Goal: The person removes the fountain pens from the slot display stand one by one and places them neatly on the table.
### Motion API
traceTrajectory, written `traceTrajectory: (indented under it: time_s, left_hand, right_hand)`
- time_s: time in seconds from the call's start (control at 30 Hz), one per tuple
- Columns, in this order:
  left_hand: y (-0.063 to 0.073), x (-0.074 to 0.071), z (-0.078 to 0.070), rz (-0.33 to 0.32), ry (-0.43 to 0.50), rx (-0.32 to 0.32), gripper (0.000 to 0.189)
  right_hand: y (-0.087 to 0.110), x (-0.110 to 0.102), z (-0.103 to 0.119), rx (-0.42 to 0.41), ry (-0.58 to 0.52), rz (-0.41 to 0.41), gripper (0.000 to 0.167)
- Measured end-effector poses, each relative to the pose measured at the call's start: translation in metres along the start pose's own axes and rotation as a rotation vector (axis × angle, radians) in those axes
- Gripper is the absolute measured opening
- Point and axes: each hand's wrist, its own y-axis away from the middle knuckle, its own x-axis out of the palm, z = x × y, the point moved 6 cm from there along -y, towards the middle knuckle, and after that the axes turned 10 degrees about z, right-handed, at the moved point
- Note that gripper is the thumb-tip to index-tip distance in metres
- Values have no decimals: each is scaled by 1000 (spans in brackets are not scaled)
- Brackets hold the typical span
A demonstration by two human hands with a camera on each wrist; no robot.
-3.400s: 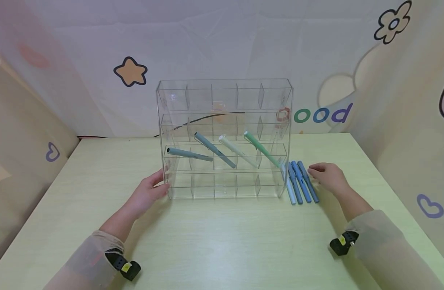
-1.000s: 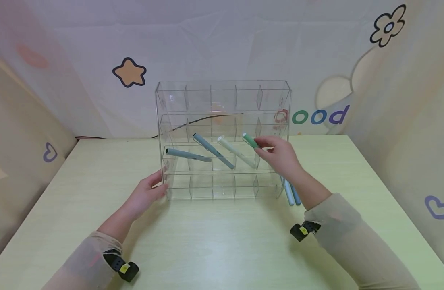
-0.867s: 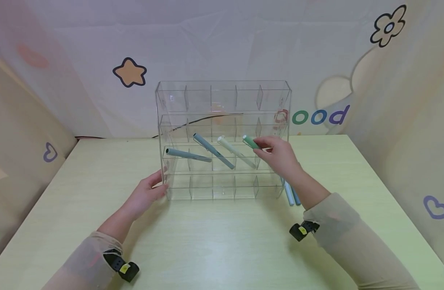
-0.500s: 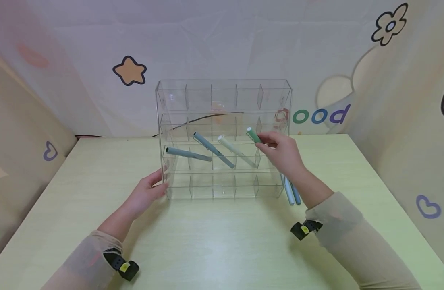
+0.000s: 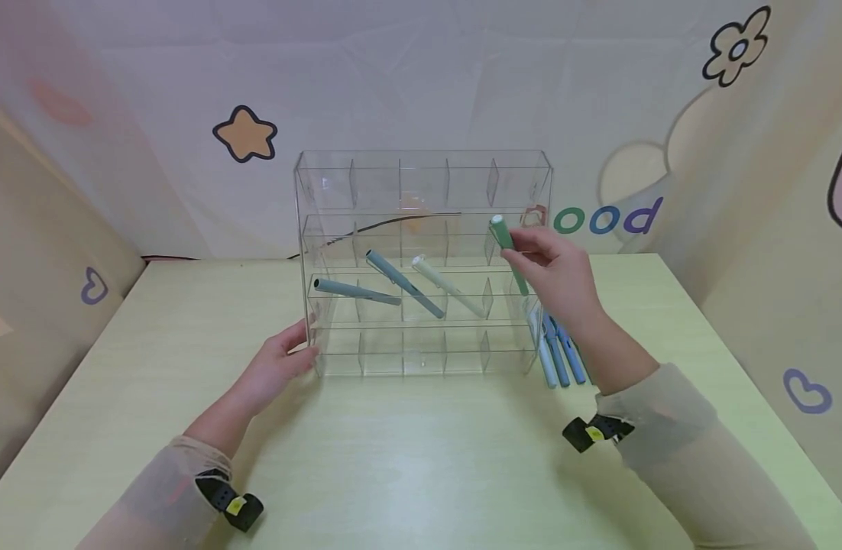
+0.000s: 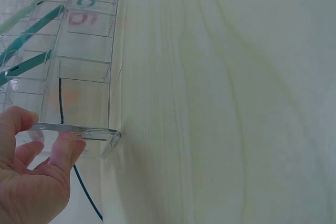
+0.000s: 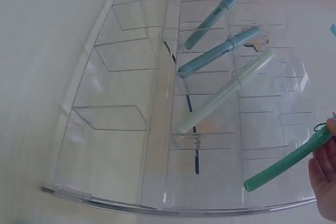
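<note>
A clear acrylic organizer (image 5: 383, 344) with rows of compartments stands on the table. My left hand (image 5: 281, 363) grips its left side panel, thumb and fingers on either face in the left wrist view. A green pen (image 5: 500, 231) is pinched between the thumb and fingers of my right hand (image 5: 557, 275). It slants at the organizer's right end, its lower tip over the rightmost compartments of the middle row. Leaning in that row are two grey-blue pens (image 5: 405, 284) and a pale green pen (image 5: 448, 286). The right wrist view shows the green pen (image 7: 286, 169) apart from these three.
Several blue pens (image 5: 560, 355) lie side by side on the table (image 5: 407, 458), close to the organizer's right side and partly behind my right forearm. A printed cloth backdrop (image 5: 421, 84) rises behind the table, with a dark cable (image 5: 176, 257) along its foot.
My right hand has come from beside the blue pens to the green pen, taken hold of it and shifted it up and right, turning it steeper. My left hand has stayed on the organizer.
</note>
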Motion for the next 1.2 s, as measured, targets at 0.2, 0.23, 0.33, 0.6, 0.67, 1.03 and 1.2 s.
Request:
traceTrajectory:
  time_s: [0.2,0.23,0.33,0.6,0.67,1.03,1.2]
  left_hand:
    - [0,-1,0,0,-5,5,58]
    - [0,-1,0,1,-4,7,58]
    - [-1,-1,0,-1,-2,11,58]
    - [-2,-2,0,-4,-5,6,57]
    - [-2,-2,-1,-5,-8,8,57]
    - [0,-1,-3,-6,-5,5,57]
    - [1,0,-2,-7,-6,4,57]
  right_hand:
    - [5,-19,13,-29,-40,-64,31]
    - [6,-21,14,-26,-41,-64,32]
    - [10,-26,13,-20,-23,-49,32]
    - [23,-34,-7,62,17,-23,34]
    - [27,-35,-15,96,13,-8,37]
    - [46,-44,-51,278,34,66,49]
    - [53,-49,-66,317,63,74,51]
